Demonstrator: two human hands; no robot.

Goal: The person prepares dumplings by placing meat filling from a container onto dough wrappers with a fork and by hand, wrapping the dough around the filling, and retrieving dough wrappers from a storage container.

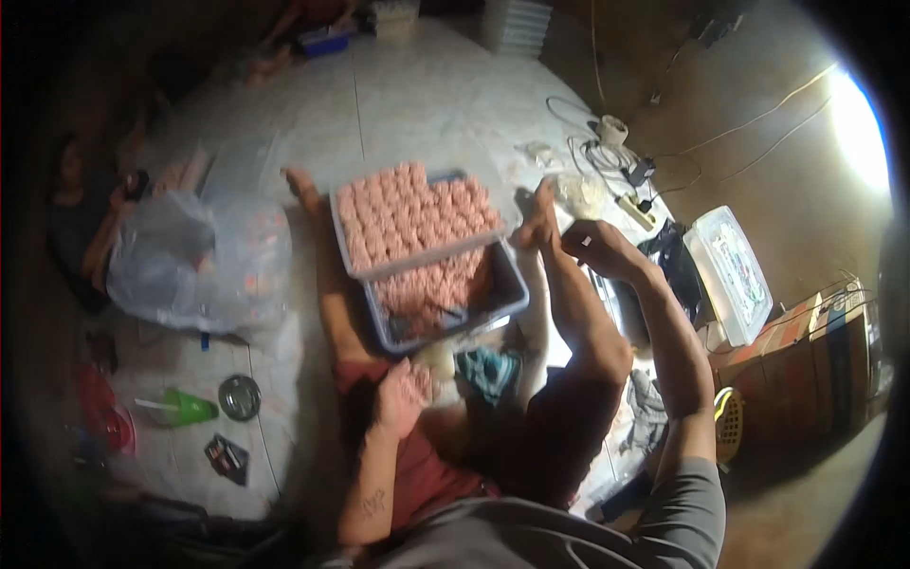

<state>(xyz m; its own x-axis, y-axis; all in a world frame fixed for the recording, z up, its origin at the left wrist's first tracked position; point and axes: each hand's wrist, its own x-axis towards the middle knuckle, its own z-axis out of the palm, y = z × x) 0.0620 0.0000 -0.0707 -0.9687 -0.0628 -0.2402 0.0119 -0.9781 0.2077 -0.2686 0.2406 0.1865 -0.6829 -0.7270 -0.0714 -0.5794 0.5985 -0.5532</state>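
Observation:
My left hand (406,394) is over my lap with its fingers curled; whatever they hold, if anything, I cannot make out. Just beyond it sit a pale rounded object (437,360) and a teal patterned cloth (488,372). My right hand (599,248) is closed near my right shin, with a small white bit (585,241) showing at the fingers. Between my legs a clear plastic tray (431,261) rests on a dark blue-grey tub (512,308). Rows of small pink lumpy pieces (408,213) fill most of the tray, and more loose ones (431,284) lie in the tub.
On the left are a big translucent bag (194,261), a green cup (190,408), a glass ashtray (239,396) and another person (81,213). On the right are a power strip (636,212), cables, a white-rimmed container (730,275) and a cardboard box (791,370).

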